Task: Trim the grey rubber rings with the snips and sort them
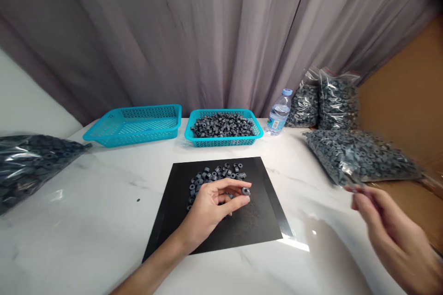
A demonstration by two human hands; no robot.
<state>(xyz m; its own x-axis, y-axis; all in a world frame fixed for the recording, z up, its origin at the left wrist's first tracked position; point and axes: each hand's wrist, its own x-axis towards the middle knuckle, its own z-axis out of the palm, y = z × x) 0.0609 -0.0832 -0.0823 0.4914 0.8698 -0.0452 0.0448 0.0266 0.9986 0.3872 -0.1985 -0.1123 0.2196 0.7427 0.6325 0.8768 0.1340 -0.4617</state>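
Observation:
My left hand (211,205) is over a black mat (256,226), pinching a small grey ring-shaped part (246,191) between thumb and fingertips. The part's round hole faces up towards me. Behind and partly under this hand lies a loose pile of similar grey parts (214,174) on the mat. My right hand (384,221) is off to the right of the mat, in front of a filled clear bag (367,154). Its fingers are closed, and motion blurs them. Something thin and dark seems to stick out at the fingertips, too smeared to name.
Against the curtain stand an empty turquoise basket (138,139) and a second turquoise basket (224,142) full of grey parts. A water bottle (278,114) and upright filled bags (337,101) are at the back right. Another filled bag (34,166) lies at the left.

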